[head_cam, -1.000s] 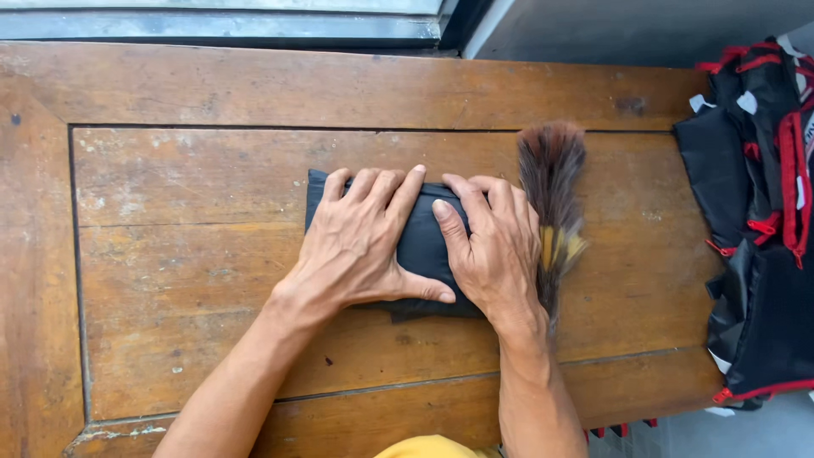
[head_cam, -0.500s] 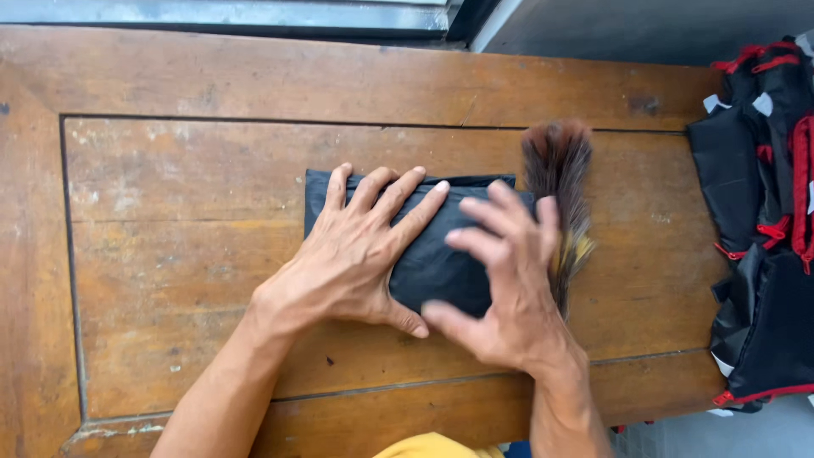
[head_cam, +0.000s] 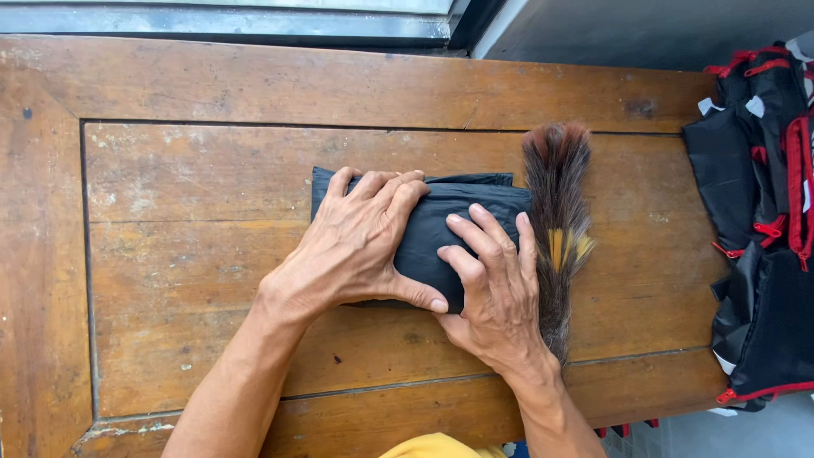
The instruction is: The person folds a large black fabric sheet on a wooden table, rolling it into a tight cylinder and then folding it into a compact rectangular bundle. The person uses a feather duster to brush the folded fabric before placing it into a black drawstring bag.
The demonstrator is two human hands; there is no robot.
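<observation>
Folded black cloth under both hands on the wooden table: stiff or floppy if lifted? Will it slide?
Probably floppy: the folded black cloth is thin fabric with soft creases, flattened under the left hand and right hand, so it would likely sag and unfold if lifted by one edge. It looks light. Its slight sheen suggests it may slide easily on the wooden table.

A worn wooden table (head_cam: 170,254) with a framed panel top, scuffed and flecked with pale marks, fills most of the view under even daylight. At twelve o'clock a window frame (head_cam: 229,21) runs along its far edge, and a grey wall (head_cam: 610,30) shows at one o'clock. Grey floor (head_cam: 746,432) shows at five o'clock.
</observation>
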